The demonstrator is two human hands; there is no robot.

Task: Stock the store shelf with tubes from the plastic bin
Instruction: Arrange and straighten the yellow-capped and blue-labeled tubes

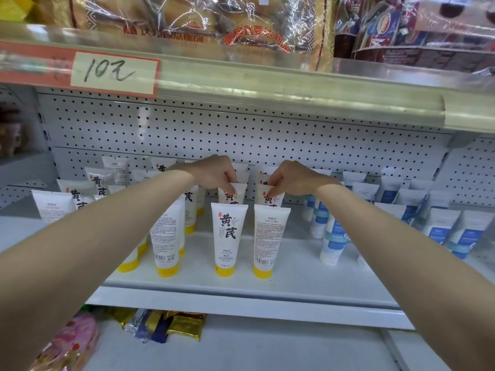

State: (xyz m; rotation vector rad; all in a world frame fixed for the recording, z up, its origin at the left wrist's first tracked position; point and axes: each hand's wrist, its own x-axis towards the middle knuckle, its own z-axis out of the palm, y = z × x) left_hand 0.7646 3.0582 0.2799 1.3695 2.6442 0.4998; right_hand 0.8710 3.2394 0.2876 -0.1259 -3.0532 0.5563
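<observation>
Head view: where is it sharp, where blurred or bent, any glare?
Head view: even light, soft shadows; front tubes sharp, print readable; price tag and upper rail blurred; rail bows from the wide lens; glare on the wrapped packets above.

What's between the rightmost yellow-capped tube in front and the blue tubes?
Nothing: in the head view, only bare white shelf separates that yellow-capped tube from the nearest blue tube.

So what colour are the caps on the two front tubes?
Yellow caps on white tubes; the head view shows them best.
</observation>
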